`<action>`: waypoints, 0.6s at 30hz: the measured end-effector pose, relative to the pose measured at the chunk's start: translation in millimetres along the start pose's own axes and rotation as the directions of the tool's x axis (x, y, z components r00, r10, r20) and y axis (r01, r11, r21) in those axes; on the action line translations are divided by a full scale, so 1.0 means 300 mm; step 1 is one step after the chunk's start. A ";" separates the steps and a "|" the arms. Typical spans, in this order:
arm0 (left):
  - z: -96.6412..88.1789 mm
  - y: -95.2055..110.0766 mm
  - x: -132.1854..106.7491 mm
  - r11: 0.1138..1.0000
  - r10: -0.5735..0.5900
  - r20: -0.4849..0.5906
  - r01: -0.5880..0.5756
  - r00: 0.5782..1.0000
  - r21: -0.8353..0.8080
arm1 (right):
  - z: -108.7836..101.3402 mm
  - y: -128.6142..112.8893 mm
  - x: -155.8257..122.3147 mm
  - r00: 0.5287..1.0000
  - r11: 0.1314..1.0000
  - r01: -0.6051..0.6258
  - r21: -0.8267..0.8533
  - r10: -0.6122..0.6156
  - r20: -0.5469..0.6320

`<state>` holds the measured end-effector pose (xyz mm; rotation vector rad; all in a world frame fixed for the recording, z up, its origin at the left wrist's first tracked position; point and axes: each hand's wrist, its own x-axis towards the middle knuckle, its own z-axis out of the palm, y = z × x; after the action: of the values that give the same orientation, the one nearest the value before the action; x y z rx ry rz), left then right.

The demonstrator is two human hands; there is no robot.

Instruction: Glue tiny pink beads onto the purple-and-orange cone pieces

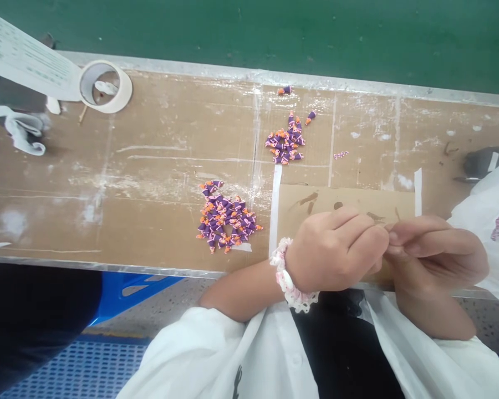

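My left hand [335, 249], with a frilly pink-and-white scrunchie [289, 277] at its wrist, is closed with the fingers curled inward. Its fingertips meet those of my right hand [444, 249], which is pinched closed. Whatever lies between the fingertips is hidden or too small to make out. Both hands are over a smooth cardboard sheet [291, 213] with brown smears, held by white tape strips. To the left lies a pile of small purple-and-orange figures [216, 213] with pink trim. A smaller cluster of the same figures [289, 145] sits further back, with a couple lying apart.
Several tiny pink-and-white pieces [341, 155] lie behind the sheet. A white plastic bag [486, 221] with pink bits and a dark object [484, 162] are at the right. At the far left are a tape roll [126, 91], a printed paper [29, 55] and white cloth [25, 130].
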<state>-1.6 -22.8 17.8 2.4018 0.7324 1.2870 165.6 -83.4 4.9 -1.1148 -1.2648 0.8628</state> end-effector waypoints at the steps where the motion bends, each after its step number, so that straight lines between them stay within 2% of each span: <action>1: 0.003 0.001 -0.001 1.000 -0.003 -0.009 0.003 1.000 -0.006 | 0.016 -0.015 0.006 0.995 0.994 0.096 -0.059 -0.098 -0.031; 3: 0.007 0.004 -0.001 1.000 -0.005 -0.029 0.005 1.000 -0.022 | 0.041 -0.042 0.016 0.978 0.967 0.192 -0.167 -0.203 -0.049; 7: 0.010 0.008 -0.001 0.998 -0.017 -0.064 0.013 0.998 -0.069 | 0.052 -0.065 0.029 0.971 0.949 0.232 -0.215 -0.239 -0.004; 12: 0.014 0.006 -0.006 0.991 -0.046 -0.074 0.037 0.996 -0.127 | 0.043 -0.051 0.031 0.951 0.933 0.307 -0.188 -0.307 0.030; 18: 0.020 0.002 -0.010 0.947 -0.080 -0.031 0.066 0.996 -0.314 | 0.040 -0.022 0.042 0.957 0.957 0.289 -0.031 -0.289 -0.012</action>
<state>2.3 -25.3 12.9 2.0810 0.5730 1.3187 155.0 -71.4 14.3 -0.9273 -1.3897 0.6155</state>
